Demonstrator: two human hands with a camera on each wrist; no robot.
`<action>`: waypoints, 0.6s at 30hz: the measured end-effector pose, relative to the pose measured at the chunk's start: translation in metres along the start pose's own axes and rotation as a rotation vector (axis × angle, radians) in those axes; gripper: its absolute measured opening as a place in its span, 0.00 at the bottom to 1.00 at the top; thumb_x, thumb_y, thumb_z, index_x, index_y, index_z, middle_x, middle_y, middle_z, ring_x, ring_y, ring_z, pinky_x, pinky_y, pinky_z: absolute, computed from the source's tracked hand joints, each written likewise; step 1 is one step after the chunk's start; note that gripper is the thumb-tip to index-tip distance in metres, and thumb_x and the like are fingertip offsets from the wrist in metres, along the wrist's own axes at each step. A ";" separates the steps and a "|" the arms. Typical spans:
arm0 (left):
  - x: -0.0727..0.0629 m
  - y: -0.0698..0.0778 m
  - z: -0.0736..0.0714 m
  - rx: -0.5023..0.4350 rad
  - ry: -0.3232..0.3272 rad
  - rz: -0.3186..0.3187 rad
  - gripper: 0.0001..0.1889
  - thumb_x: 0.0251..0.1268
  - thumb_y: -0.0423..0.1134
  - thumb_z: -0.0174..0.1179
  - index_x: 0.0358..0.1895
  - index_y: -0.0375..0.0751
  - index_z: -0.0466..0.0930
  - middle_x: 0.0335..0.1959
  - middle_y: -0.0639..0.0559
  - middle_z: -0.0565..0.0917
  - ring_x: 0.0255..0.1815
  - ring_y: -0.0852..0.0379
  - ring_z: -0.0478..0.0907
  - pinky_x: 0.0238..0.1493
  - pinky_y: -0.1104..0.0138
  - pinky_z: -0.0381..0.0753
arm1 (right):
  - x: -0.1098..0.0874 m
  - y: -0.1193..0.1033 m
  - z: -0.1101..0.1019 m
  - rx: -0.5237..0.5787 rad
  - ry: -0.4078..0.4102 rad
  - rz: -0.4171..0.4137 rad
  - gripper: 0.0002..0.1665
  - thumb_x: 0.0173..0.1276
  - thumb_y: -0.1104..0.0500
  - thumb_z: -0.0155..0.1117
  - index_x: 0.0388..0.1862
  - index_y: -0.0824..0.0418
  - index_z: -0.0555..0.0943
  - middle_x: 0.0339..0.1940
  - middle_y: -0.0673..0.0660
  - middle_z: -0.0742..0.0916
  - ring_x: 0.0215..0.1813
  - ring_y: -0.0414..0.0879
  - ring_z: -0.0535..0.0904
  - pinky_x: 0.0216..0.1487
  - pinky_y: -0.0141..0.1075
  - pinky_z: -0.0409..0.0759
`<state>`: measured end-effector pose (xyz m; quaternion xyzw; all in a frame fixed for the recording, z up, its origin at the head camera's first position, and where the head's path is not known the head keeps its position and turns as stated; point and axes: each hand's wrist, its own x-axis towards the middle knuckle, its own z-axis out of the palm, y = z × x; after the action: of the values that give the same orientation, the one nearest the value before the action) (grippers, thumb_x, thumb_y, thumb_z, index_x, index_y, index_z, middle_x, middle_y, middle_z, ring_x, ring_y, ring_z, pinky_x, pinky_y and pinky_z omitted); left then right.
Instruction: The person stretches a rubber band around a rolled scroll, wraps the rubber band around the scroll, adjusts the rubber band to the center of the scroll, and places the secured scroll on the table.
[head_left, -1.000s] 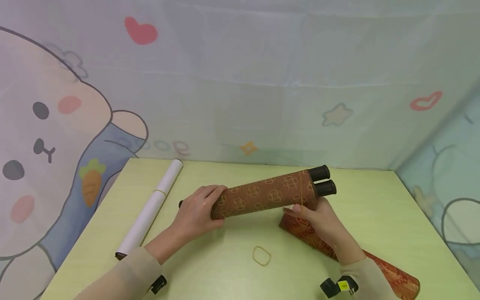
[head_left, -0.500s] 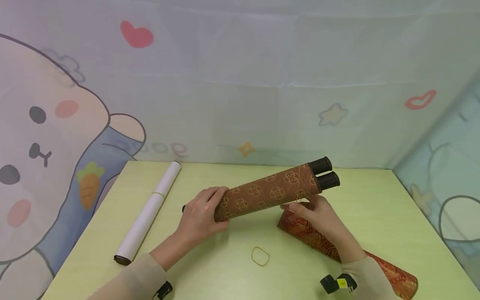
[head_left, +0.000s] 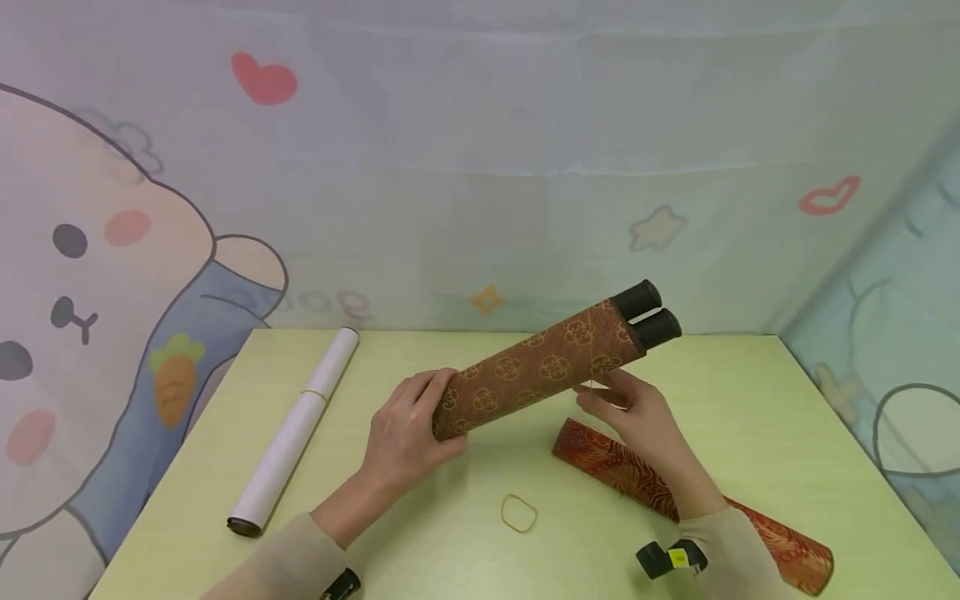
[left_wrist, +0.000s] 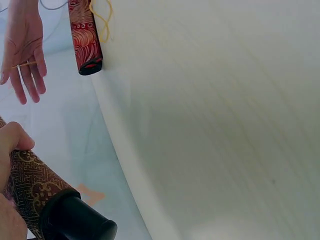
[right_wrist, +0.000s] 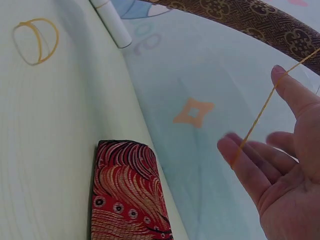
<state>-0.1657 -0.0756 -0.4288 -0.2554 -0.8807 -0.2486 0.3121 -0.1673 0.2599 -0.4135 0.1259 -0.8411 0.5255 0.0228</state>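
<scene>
Head view: left hand (head_left: 408, 429) gripped brown scroll (head_left: 517, 371) above worktop (head_left: 420, 550); spread right hand (head_left: 637, 417) stretched its yellow band (right_wrist: 259, 115), seemingly mid-job; white scroll (head_left: 288, 446) banded, loose band (head_left: 502, 510) lay nearby, red scroll (head_left: 626, 475) showed none.

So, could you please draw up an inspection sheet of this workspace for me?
Surface: pale yellow-green table, no spill seen.
Job's things: brown flower-patterned scroll, raised and tilted, black knobs upward at right; stretched rubber band running towards it.
Clutter: loose rubber band, white roll and red patterned roll, all lying on the table.
Hands: left hand grips the scroll; right hand carries the stretched band, fingers apart.
Cables: nothing seen.
Surroundings: cartoon-printed cloth backdrop behind and at right.
</scene>
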 end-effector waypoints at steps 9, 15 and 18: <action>0.001 0.013 0.006 -0.060 -0.015 -0.087 0.40 0.42 0.40 0.84 0.65 0.38 0.81 0.55 0.42 0.86 0.53 0.43 0.86 0.42 0.50 0.90 | 0.011 -0.004 0.011 0.028 0.179 -0.052 0.70 0.73 0.58 0.76 0.90 0.35 0.31 0.91 0.57 0.49 0.83 0.64 0.66 0.70 0.55 0.77; 0.003 0.023 0.010 -0.151 -0.064 -0.181 0.38 0.45 0.41 0.82 0.65 0.40 0.81 0.54 0.46 0.86 0.49 0.48 0.86 0.43 0.51 0.89 | 0.021 -0.010 0.019 0.000 0.409 -0.223 0.81 0.65 0.69 0.79 0.88 0.40 0.24 0.91 0.46 0.43 0.84 0.58 0.64 0.69 0.34 0.78; 0.003 0.028 0.012 -0.210 -0.102 -0.231 0.38 0.46 0.41 0.81 0.66 0.40 0.81 0.54 0.46 0.85 0.47 0.49 0.86 0.43 0.52 0.88 | 0.023 -0.012 0.015 -0.061 0.491 -0.309 0.81 0.61 0.72 0.81 0.89 0.49 0.28 0.91 0.42 0.44 0.85 0.56 0.63 0.69 0.27 0.75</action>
<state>-0.1558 -0.0469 -0.4273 -0.1958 -0.8881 -0.3603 0.2079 -0.1853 0.2376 -0.4060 0.1207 -0.7966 0.5052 0.3091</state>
